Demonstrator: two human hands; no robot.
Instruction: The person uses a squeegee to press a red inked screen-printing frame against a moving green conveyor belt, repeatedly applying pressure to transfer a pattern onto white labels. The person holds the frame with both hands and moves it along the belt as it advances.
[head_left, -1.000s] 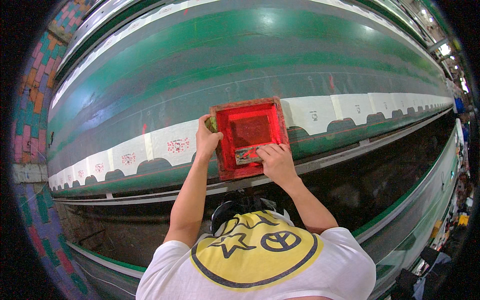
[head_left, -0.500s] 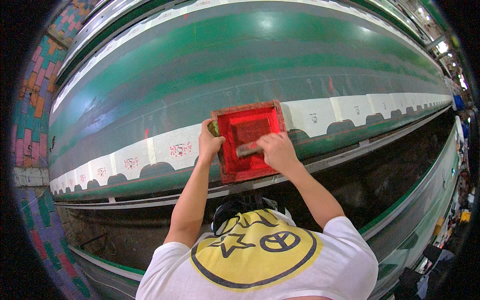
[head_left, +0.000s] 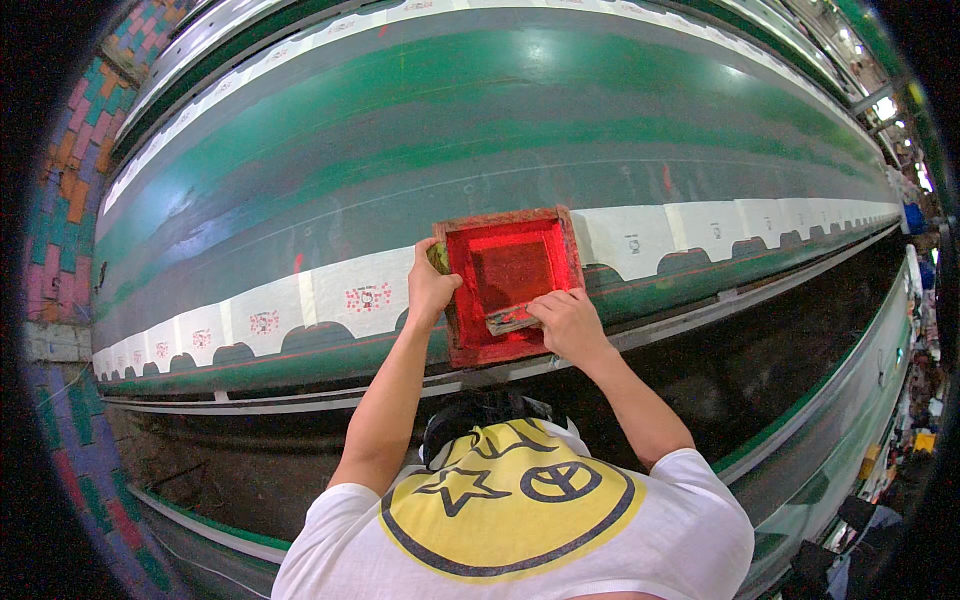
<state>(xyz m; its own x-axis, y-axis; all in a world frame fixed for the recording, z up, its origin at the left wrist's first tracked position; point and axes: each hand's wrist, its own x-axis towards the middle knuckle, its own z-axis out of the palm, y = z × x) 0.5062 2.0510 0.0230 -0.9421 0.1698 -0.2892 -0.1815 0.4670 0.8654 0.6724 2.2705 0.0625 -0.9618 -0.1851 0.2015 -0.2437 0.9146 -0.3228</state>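
A square screen printing frame (head_left: 505, 217) with a red-stained rim lies over a strip of white fabric pieces (head_left: 335, 285) along the near side of a long green table. My left hand (head_left: 432, 284) is closed around its left side, thumb on the rim. Inside the frame, red ink covers the mesh. My right hand (head_left: 568, 326) pinches a small squeegee (head_left: 508, 322) low in the frame, near the side closest to me. The fabric under the frame is hidden. Left of it, the pieces bear a small figure with red marks; to the right, only dark outlines show.
The green table (head_left: 440, 110) stretches far to both sides, with another row of white pieces (head_left: 340, 27) along its far edge. A pale rail (head_left: 300, 403) runs along the near edge, above a dark gap. Coloured paving (head_left: 60, 250) lies at the left.
My right hand has drawn the squeegee toward me, down to the near part of the frame. My left hand keeps its hold on the frame's side. The view has shifted slightly.
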